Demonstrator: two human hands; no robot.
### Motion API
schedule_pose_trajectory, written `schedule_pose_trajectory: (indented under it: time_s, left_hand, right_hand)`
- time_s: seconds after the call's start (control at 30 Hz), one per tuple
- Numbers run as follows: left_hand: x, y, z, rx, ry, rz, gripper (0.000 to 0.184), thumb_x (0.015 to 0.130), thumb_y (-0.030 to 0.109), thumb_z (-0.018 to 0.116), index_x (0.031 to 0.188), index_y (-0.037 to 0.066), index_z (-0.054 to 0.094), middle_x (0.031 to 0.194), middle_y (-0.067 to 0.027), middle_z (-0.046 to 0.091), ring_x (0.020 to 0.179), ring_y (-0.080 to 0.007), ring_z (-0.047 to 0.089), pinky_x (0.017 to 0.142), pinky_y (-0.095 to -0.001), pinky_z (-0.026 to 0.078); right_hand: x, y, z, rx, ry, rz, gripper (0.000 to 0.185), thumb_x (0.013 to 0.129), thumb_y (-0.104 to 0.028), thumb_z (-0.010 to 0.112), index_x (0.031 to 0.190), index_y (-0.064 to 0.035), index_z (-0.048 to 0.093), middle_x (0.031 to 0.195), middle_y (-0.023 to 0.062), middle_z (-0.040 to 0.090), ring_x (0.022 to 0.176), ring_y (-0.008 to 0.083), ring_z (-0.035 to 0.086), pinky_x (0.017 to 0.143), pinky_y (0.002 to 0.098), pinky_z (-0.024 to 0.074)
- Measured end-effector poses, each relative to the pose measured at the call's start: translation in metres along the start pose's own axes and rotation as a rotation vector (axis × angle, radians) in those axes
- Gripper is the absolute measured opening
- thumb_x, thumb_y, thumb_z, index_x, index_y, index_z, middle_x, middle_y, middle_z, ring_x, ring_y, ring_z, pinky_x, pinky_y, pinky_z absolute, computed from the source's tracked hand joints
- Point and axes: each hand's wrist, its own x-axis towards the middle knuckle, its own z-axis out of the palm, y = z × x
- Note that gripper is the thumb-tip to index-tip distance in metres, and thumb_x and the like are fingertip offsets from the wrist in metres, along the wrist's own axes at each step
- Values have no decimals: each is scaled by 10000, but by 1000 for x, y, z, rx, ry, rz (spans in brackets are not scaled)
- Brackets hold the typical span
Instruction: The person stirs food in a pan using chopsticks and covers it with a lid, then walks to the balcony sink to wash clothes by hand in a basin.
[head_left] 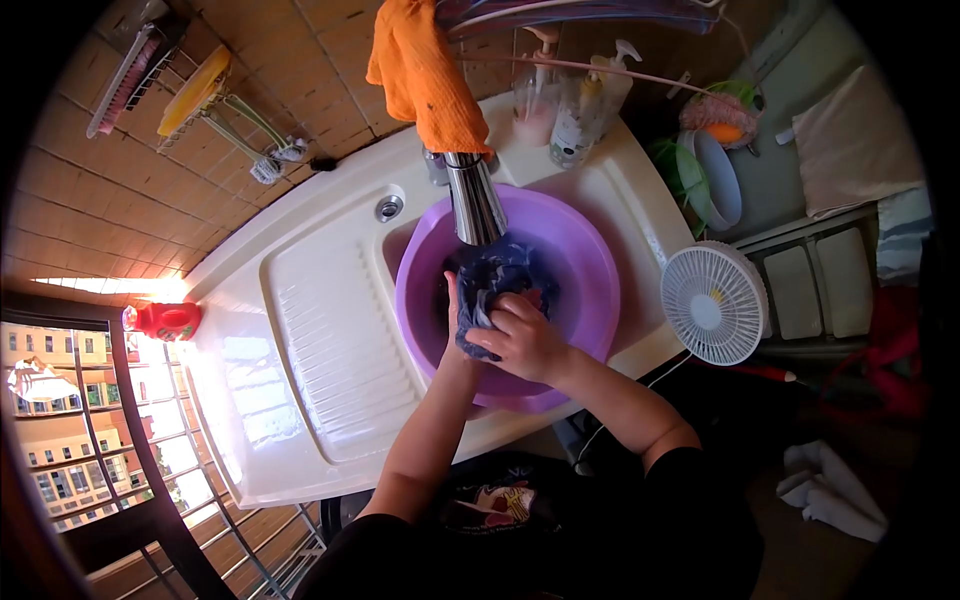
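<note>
A wet, dark blue cloth (pixel 500 270) is bunched up over the purple basin (pixel 597 250), its far part hanging into dark water. My right hand (pixel 522 338) has its fingers curled into the near part of the cloth. On the cloth's left side is my left hand (pixel 462 335), holding it from beneath; one finger points up along the edge and the rest are hidden. Just beyond both hands, the metal faucet (pixel 476 200) reaches over the basin. An orange cloth (pixel 430 85) is draped on the faucet's upper part.
The basin sits in a white sink with a ribbed drainboard (pixel 340 340) on the left. Pump bottles (pixel 575 120) stand at the back, with a small white fan (pixel 712 305) at the right edge. Brushes (pixel 265 150) hang on the tiled wall; a red bottle (pixel 165 320) stands far left.
</note>
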Motion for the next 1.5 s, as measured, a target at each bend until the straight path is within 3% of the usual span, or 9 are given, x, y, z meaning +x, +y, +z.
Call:
schedule_pose_trajectory:
  time_s: [0.33, 0.53, 0.8, 1.0, 1.17, 1.2, 1.3, 1.43, 1.5]
  left_hand:
    - [17, 13, 24, 523, 494, 491, 310, 809, 99, 545, 1106, 19, 573, 1032, -139, 642, 908, -272, 652, 813, -399, 548]
    - [16, 32, 44, 1791, 535, 409, 359, 661, 89, 676, 1014, 56, 617, 909, -139, 648, 874, -309, 647, 791, -364, 511]
    - [20, 31, 35, 2234, -311, 515, 393, 520, 124, 823, 871, 132, 647, 1007, -101, 623, 931, -319, 605, 863, -412, 468]
    - [14, 22, 20, 2177, -350, 615, 362, 550, 118, 790, 890, 137, 666, 1002, -85, 622, 943, -321, 596, 870, -431, 453]
    - [-15, 52, 14, 2178, 3, 508, 893, 626, 154, 794, 1382, 17, 339, 1373, -217, 387, 1300, -442, 329, 1093, -482, 260]
    - [-24, 58, 4, 1957, 49, 363, 978, 669, 190, 806, 1452, 44, 238, 1424, -194, 340, 1346, -420, 292, 1109, -493, 254]
    - [-50, 56, -5, 820, 414, -87, 914, 831, 335, 720, 1500, 244, 103, 1440, -140, 345, 1282, -347, 425, 1011, -540, 393]
    - [-28, 27, -6, 121, 455, -66, 584, 890, 569, 521, 1337, 215, 395, 1232, -116, 535, 1096, -261, 573, 896, -484, 497]
    - [-17, 14, -24, -50, 389, 59, 479, 915, 413, 570, 1280, 133, 440, 1080, -88, 584, 1001, -243, 602, 868, -406, 516]
  right_hand:
    - [8, 22, 42, 1258, 1012, 1236, 199, 822, -133, 738, 913, -15, 606, 819, 25, 614, 714, 102, 583, 648, 252, 484]
    - [-4, 53, 76, 1936, 880, 1258, 305, 969, -332, 495, 1056, -65, 612, 975, 69, 648, 888, 176, 645, 749, 317, 540]
    - [-56, 83, 110, 2292, 422, 1366, 413, 979, -342, 416, 1294, -76, 444, 1156, 129, 583, 1014, 254, 623, 802, 398, 563]
    - [-44, 69, 102, 2065, 524, 1271, 420, 979, -383, 408, 1248, -76, 510, 1130, 114, 610, 995, 233, 631, 783, 355, 557]
    - [-66, 58, 66, 2243, 191, 1273, 413, 926, -357, 571, 1229, -81, 522, 1219, 107, 573, 1018, 244, 622, 799, 373, 557]
    - [-69, 63, 60, 2243, 189, 1275, 413, 926, -357, 571, 1229, -81, 522, 1219, 107, 573, 1018, 244, 622, 799, 373, 557]
    - [-43, 68, 32, 491, 186, 598, 310, 692, -160, 833, 914, -60, 643, 1087, 75, 610, 961, 232, 612, 783, 335, 513]
    - [4, 37, 5, 184, -3, -20, 319, 560, -164, 782, 829, -90, 628, 997, 43, 589, 1026, 281, 561, 897, 417, 460]
    - [16, 20, 5, 263, 146, 38, 202, 685, -112, 756, 820, -54, 619, 939, 64, 604, 939, 270, 599, 875, 391, 481]
